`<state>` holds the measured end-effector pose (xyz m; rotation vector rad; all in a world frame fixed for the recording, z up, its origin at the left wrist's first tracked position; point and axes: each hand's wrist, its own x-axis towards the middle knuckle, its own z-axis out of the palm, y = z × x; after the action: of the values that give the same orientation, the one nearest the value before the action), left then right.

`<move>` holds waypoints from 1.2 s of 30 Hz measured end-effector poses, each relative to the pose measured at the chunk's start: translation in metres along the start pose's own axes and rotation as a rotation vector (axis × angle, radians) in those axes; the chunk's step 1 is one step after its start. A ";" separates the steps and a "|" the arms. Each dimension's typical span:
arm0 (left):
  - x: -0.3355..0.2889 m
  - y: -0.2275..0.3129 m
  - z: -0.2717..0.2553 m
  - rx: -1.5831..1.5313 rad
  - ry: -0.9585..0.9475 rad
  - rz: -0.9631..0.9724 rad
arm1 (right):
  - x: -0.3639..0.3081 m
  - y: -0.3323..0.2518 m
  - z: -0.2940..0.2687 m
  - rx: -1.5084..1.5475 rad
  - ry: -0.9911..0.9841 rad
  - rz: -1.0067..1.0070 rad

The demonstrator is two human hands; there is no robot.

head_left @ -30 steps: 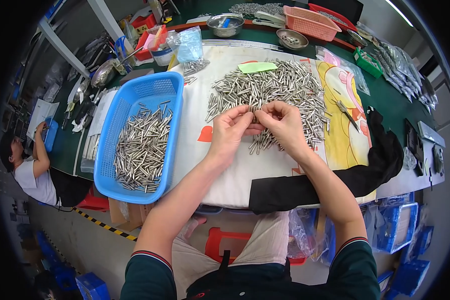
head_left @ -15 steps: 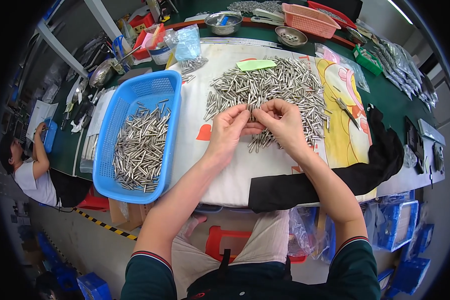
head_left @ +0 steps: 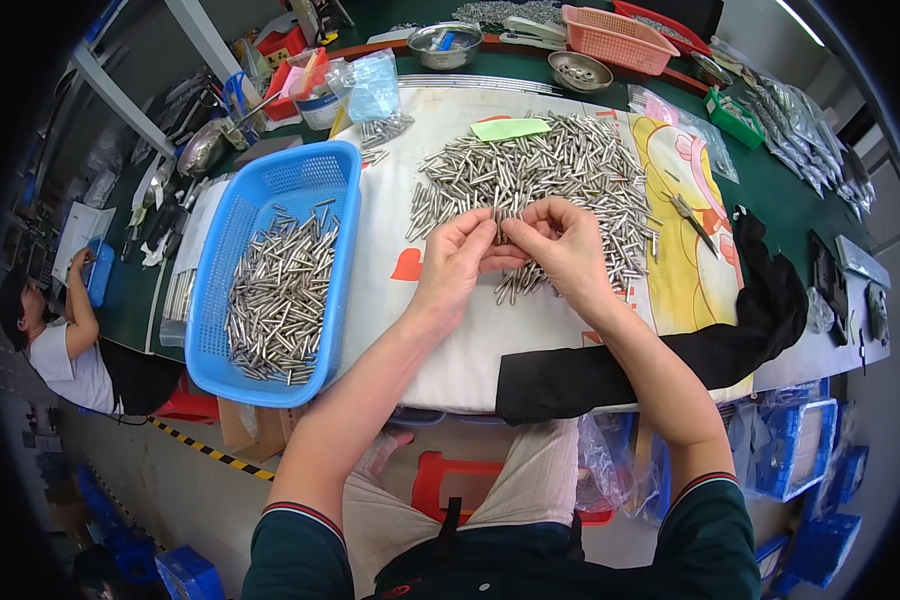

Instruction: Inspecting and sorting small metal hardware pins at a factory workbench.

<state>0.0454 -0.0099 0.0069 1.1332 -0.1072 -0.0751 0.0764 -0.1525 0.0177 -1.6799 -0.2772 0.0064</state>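
Both hands meet at the near edge of a wide heap of short metal pins on a white cloth. My left hand is closed, thumb and fingers pinching a few of the pins. Facing it, my right hand pinches the same small bunch from the other side. Fingers cover much of the bunch, so how many pins it has cannot be made out. Left of my hands stands a blue plastic basket with more such pins in it. A green paper slip lies atop the heap.
Tweezers or pliers lie on the yellow part of the cloth. A black sleeve-like cloth runs along the front edge. Behind are a steel bowl, a small dish and a pink basket. Another person sits far left.
Almost nothing differs. Both hands stay at the heap's near edge with the bunch of pins between them; the fingers shift only slightly.
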 end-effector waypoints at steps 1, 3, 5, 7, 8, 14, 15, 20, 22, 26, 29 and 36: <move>0.000 0.001 0.001 0.002 -0.004 0.002 | 0.000 0.001 0.000 0.000 0.001 0.000; -0.001 0.001 0.001 0.004 -0.009 0.005 | 0.000 0.001 0.000 -0.001 0.002 0.000; 0.000 0.001 0.001 -0.012 -0.006 0.001 | 0.000 0.001 -0.001 -0.034 -0.001 0.007; 0.000 0.001 0.002 -0.009 -0.008 -0.002 | 0.001 0.001 -0.001 -0.021 -0.011 0.018; 0.000 0.001 0.002 -0.006 -0.011 -0.005 | 0.001 0.001 -0.001 -0.009 -0.021 0.029; 0.000 -0.001 -0.001 -0.025 -0.029 0.002 | 0.003 0.005 -0.002 -0.030 -0.025 0.027; 0.001 -0.001 -0.001 -0.025 -0.028 0.002 | 0.003 0.005 -0.002 -0.030 -0.025 0.028; 0.001 -0.002 -0.002 -0.007 -0.024 -0.022 | 0.002 0.001 -0.003 -0.086 -0.009 -0.015; 0.001 -0.002 -0.002 0.004 -0.012 -0.031 | 0.003 0.007 -0.002 -0.090 0.001 -0.038; 0.002 -0.002 -0.002 0.002 -0.004 -0.045 | 0.004 0.007 -0.003 -0.157 0.041 -0.081; 0.003 -0.002 -0.002 0.020 0.031 -0.049 | 0.004 0.007 -0.003 -0.199 0.030 -0.113; 0.003 -0.004 -0.005 0.099 0.029 -0.050 | 0.004 0.004 -0.005 -0.245 0.010 -0.112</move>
<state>0.0491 -0.0076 0.0019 1.2357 -0.0574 -0.0981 0.0822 -0.1571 0.0155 -1.9043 -0.3762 -0.1240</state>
